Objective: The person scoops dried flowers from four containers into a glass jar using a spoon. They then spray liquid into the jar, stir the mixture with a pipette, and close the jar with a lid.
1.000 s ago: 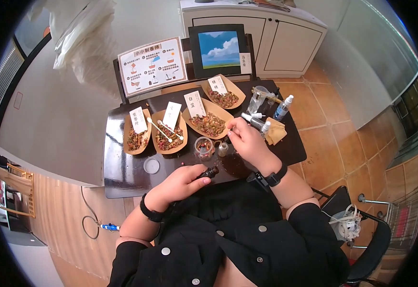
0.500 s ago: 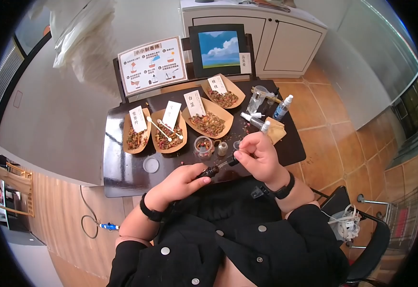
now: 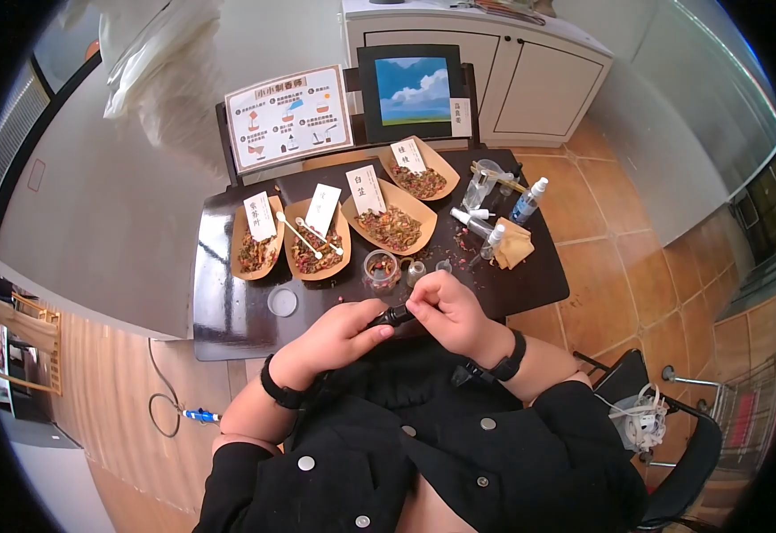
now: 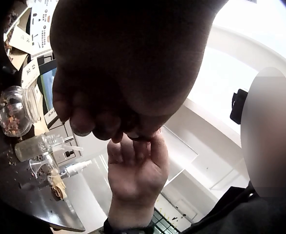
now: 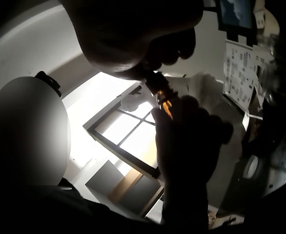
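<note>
Over the table's front edge, my left hand grips a small amber glass dropper bottle, fingers curled round its body. My right hand pinches the black dropper cap, which sits at the bottle's neck. Most of the bottle is hidden by the fingers. Just beyond the hands stand a clear jar with dried petals and a small clear glass bottle. A small clear funnel lies near that bottle.
Boat-shaped paper trays of dried herbs with labels line the table's back. A clear lid lies front left. Spray bottles, a plastic cup and brown pouches are at right. Behind stand an instruction sign and a framed picture.
My right hand has brought the dropper from the small glass bottle toward me and left, and its cap now meets the amber bottle. My left hand has stayed nearly in place.
</note>
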Tool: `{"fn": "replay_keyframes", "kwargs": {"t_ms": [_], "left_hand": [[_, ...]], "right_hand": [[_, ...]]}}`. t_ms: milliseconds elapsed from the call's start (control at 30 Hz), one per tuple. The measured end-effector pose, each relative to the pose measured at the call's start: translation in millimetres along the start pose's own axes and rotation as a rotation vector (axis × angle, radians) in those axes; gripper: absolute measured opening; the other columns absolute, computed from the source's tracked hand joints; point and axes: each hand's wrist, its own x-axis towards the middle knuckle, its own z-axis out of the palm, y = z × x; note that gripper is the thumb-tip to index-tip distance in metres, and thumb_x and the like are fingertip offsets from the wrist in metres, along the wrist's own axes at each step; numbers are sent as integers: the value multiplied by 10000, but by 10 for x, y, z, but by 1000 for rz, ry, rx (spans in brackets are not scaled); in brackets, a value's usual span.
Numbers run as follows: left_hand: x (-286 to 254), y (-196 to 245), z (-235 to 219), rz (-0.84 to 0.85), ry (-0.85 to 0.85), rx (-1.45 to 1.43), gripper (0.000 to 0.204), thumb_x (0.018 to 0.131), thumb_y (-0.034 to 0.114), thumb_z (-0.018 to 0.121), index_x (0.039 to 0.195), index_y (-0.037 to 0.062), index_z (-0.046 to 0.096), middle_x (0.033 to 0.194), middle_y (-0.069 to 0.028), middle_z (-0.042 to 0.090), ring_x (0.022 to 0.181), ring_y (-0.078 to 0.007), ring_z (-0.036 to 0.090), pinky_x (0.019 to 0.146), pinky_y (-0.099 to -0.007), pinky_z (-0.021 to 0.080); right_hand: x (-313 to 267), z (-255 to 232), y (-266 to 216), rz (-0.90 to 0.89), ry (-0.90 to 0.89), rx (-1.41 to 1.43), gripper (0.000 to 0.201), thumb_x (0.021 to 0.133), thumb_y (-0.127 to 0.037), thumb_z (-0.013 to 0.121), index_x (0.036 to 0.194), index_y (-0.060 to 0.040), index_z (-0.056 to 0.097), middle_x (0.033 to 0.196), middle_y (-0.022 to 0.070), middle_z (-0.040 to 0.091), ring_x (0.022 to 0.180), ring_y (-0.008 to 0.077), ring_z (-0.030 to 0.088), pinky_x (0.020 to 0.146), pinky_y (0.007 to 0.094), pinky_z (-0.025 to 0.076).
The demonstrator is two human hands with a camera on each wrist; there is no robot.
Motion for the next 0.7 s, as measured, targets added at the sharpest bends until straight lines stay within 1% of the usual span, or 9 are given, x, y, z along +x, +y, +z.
{"fn": "replay_keyframes", "kwargs": {"t_ms": [133, 200, 233, 267, 333, 400, 467, 600, 700], "left_hand": [[-10, -32, 26, -63, 12, -8, 233, 976, 231, 619, 977, 5, 565, 784, -199, 576, 739, -398, 581, 672, -427, 465], [-16, -31, 26, -91, -1, -16, 230, 977, 233, 619, 978, 8, 567, 775, -196, 573, 734, -395, 578, 671, -424, 466], [-16, -21, 23, -63, 17, -16, 226, 978, 233, 616, 983, 12, 571, 771, -192, 575, 732, -390, 579, 672, -422, 467], [-16, -14, 19, -35, 35, -18, 222, 979, 234, 614, 988, 16, 574, 767, -188, 576, 730, -386, 580, 672, -420, 468], [-17, -8, -13, -61, 33, -37, 218, 978, 232, 613, 995, 17, 578, 772, -184, 581, 733, -377, 586, 675, -418, 469], [-14, -7, -38, -84, 28, -57, 215, 977, 229, 612, 1001, 18, 583, 777, -179, 587, 736, -369, 591, 677, -416, 471], [-8, -2, -62, -108, 30, -30, 203, 974, 215, 613, 1000, 15, 588, 769, -168, 590, 731, -348, 600, 676, -410, 471], [-8, 45, -84, -92, 53, -42, 192, 970, 207, 618, 998, 19, 592, 765, -161, 589, 727, -337, 602, 674, -407, 470], [-17, 30, -89, -135, 26, -81, 195, 969, 214, 622, 1010, 25, 596, 778, -160, 594, 737, -339, 603, 682, -409, 470]], "right_hand": [[32, -31, 61, -68, 24, -109, 198, 977, 39, 570, 1114, -54, 461, 827, -10, 545, 706, 16, 496, 631, 203, 392], [63, -68, -55, 14, 28, -59, 225, 959, 50, 586, 1109, -58, 459, 775, -28, 531, 697, 13, 489, 624, 200, 382], [71, -107, -88, 14, 61, -55, 251, 938, 62, 597, 1107, -63, 459, 741, -37, 525, 686, 12, 485, 623, 195, 381], [81, -159, -77, -74, 123, -175, 274, 931, 69, 596, 1115, -71, 450, 766, -32, 535, 676, 17, 481, 628, 192, 382], [92, -273, -68, -28, 291, -20, 232, 936, -16, 647, 1094, -66, 484, 730, -38, 561, 661, 29, 492, 633, 213, 394], [153, -387, -101, -60, 364, 59, 252, 942, 1, 634, 1107, -59, 453, 682, -51, 520, 645, 13, 473, 621, 185, 370], [198, -461, -33, -2, 376, -85, 221, 945, -19, 636, 1092, -52, 473, 655, -42, 484, 614, 33, 467, 574, 228, 368], [239, -444, 138, 112, 286, -279, 200, 947, 1, 618, 1090, -48, 486, 670, -44, 455, 600, 36, 422, 576, 219, 347], [256, -394, 261, 191, 267, -455, 161, 952, -60, 627, 1070, -45, 519, 647, -12, 469, 592, 79, 474, 560, 264, 392]]}}
